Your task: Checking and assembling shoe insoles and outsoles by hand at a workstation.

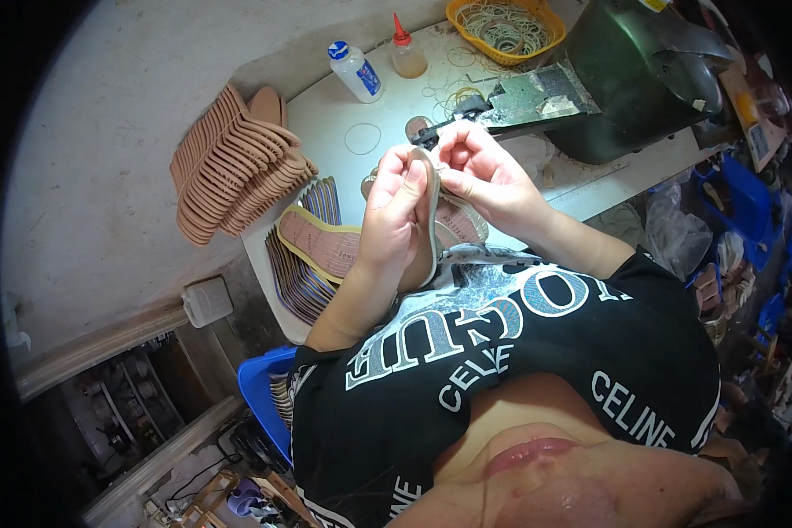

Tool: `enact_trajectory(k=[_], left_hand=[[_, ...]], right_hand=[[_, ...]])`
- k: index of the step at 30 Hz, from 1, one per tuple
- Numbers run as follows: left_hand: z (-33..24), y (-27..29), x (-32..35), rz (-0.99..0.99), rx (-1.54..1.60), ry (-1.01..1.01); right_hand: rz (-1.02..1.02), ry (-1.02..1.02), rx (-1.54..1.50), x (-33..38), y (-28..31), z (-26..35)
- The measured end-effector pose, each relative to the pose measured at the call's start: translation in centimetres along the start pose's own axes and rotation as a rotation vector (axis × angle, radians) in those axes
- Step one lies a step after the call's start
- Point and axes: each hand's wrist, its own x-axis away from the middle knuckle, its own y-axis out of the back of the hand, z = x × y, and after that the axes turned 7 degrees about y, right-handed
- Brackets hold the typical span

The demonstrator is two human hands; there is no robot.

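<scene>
My left hand (398, 207) grips a shoe insole (432, 216) seen nearly edge-on, the thumb pressed on its face. Close against the upper end of that insole is my right hand (488, 180), thumb and fingers pinched together. Whatever lies between those fingertips is too small or hidden to make out. Under and behind my hands, more brown patterned insoles (459, 222) lie on the white table. To the left, a brown insole with a yellow border (319, 245) rests on a fanned row of insoles (295, 280).
A dark green machine (647, 84) stands at the right, its flat arm (541, 99) reaching toward my hands. Farther back are a white bottle (357, 75), a red-tipped glue bottle (408, 57) and a yellow basket (509, 60) of thin bands. Tan soles (233, 163) are stacked at left.
</scene>
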Motion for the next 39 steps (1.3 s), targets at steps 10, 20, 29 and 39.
enact_trajectory(k=[10,20,29,39], left_hand=[[-1.3,-1.9,-0.5,0.006,-0.039,0.289],[-8.8,0.8,-6.8,0.270,-1.654,0.289],[-8.9,3.2,-16.2,0.429,-1.019,0.886],[-9.2,3.2,-17.7,0.409,-1.261,0.842]], right_hand=[[0.169,0.121,0.655,-0.6,2.6,2.6],[-0.312,-0.222,0.197,2.4,3.8,1.2],[-0.353,-0.344,-0.039,1.6,2.9,-0.8],[-0.445,-0.393,-0.003,-0.9,3.1,-0.8]])
